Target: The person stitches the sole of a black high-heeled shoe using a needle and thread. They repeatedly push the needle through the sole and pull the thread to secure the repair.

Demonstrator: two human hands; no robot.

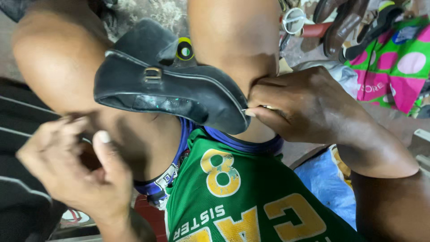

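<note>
shoe (170,89), black with a small buckle, wedged sole-up between the knees; right hand (304,105) pinches a thin needle (262,107) at its toe edge, left hand (76,170) loosely curled, apparently empty. stitching seems underway; pulling the needle through looks due next.

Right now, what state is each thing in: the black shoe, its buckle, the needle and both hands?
Black shoe: clamped between the knees, lying on its side, sole edge up.
Buckle: fastened on the strap.
Needle: at the shoe's toe edge, pinched by the right hand's fingers.
Right hand: closed on the needle.
Left hand: raised, loosely curled, off the shoe; whether it holds anything cannot be told.
</note>
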